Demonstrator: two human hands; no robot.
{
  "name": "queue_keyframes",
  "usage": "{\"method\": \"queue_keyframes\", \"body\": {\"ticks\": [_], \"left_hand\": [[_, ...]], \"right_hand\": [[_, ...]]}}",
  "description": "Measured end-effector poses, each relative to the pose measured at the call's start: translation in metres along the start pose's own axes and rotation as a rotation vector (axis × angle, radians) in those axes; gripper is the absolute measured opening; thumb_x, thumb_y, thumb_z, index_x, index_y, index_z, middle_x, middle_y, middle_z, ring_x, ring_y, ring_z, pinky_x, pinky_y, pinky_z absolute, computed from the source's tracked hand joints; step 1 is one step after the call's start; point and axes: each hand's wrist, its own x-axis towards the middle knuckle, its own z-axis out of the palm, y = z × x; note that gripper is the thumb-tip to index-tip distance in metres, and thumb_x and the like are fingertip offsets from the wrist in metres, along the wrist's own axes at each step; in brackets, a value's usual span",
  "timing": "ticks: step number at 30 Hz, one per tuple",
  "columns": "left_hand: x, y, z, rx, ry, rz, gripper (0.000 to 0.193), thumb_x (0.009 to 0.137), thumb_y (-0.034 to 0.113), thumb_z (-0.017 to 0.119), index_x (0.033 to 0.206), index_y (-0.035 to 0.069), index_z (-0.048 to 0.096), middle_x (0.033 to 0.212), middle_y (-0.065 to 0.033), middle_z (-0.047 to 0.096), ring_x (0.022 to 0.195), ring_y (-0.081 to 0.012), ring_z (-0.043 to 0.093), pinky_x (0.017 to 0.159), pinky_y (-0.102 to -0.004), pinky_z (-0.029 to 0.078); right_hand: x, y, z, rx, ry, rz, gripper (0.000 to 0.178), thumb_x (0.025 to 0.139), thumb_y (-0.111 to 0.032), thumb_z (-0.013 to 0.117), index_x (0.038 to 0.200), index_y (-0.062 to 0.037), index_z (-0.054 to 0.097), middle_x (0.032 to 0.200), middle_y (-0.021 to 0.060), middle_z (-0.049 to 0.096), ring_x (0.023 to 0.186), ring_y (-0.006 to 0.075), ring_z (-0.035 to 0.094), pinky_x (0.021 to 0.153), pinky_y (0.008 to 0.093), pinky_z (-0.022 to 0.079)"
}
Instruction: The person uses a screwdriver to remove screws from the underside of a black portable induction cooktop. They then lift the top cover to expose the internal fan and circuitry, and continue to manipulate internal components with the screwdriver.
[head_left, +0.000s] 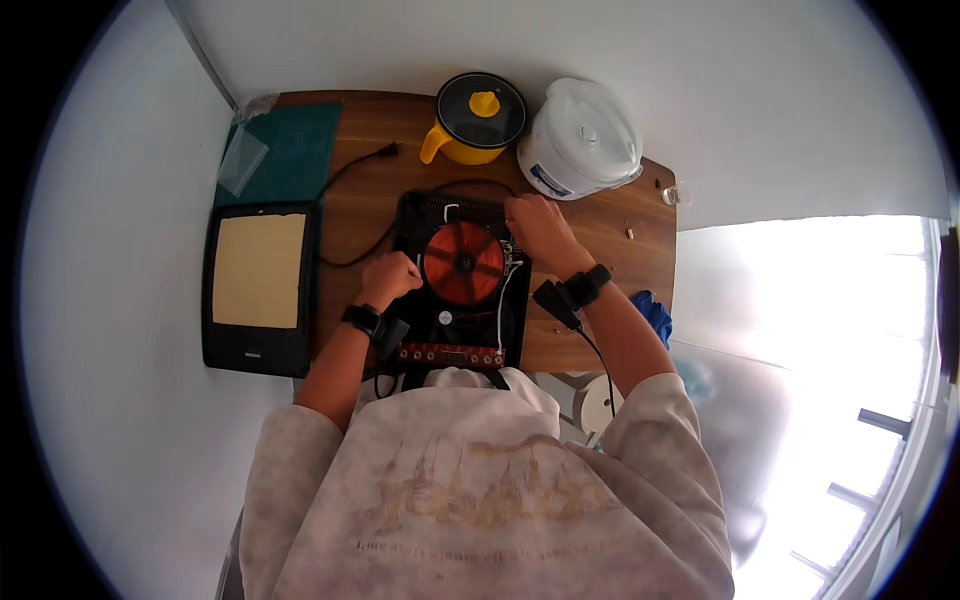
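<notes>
An opened induction cooker base (515, 335) lies on the table in front of me, its round copper coil (463, 262) exposed. A strip-shaped control board (452, 355) sits along its near edge, and a white wire runs down its right side. My left hand (392, 278) is at the left rim of the base with its fingers curled closed. At the far right corner, beside the coil and circuit parts, my right hand (540, 230) is closed with fingers pointing down. Whatever either hand grips is too small or hidden to make out.
The cooker's dark top panel (260, 340) lies at left, partly over a green mat (305, 140). A power cord (345, 262) curves between. Behind stand a yellow pot (470, 153) with a dark lid and a white lidded bucket (560, 150). Blue cloth (652, 315) lies at right.
</notes>
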Motion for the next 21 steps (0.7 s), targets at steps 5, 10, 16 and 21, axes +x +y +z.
{"method": "queue_keyframes", "body": {"ticks": [5,10,16,21], "left_hand": [[0.001,-0.001,0.000,-0.015,-0.020,0.005,0.014,0.072,0.029,0.077,0.084,0.022,0.081,0.084,-0.0060,0.075,0.083,-0.0305,0.072,0.077,-0.0419,0.058],[-0.002,0.002,-0.003,-0.022,-0.011,-0.004,0.015,0.072,0.030,0.077,0.084,0.022,0.081,0.085,-0.0064,0.075,0.085,-0.0311,0.072,0.077,-0.0422,0.058],[-0.001,0.002,-0.003,-0.036,-0.023,-0.008,0.015,0.070,0.030,0.077,0.083,0.021,0.081,0.086,-0.0069,0.075,0.086,-0.0313,0.072,0.077,-0.0421,0.058],[0.000,0.002,0.000,-0.016,-0.010,0.008,0.015,0.072,0.031,0.076,0.081,0.019,0.080,0.086,-0.0074,0.075,0.086,-0.0315,0.072,0.078,-0.0424,0.058]], "right_hand": [[0.015,-0.002,-0.007,-0.096,-0.089,-0.157,0.009,0.075,-0.004,0.066,0.083,-0.0027,0.068,0.087,0.0188,0.068,0.088,0.0388,0.067,0.075,0.0462,0.056],[0.024,0.002,-0.010,-0.165,-0.111,-0.314,0.009,0.071,-0.001,0.066,0.080,-0.0050,0.066,0.082,0.0135,0.065,0.087,0.0359,0.065,0.072,0.0461,0.053],[0.028,-0.004,-0.006,-0.341,-0.160,-0.391,0.014,0.073,-0.006,0.069,0.087,-0.0086,0.071,0.091,0.0118,0.068,0.086,0.0321,0.068,0.073,0.0418,0.057],[0.009,0.015,-0.015,-0.177,-0.170,-0.120,0.020,0.074,-0.006,0.068,0.094,-0.0070,0.068,0.095,0.0144,0.066,0.088,0.0361,0.067,0.075,0.0460,0.056]]}}
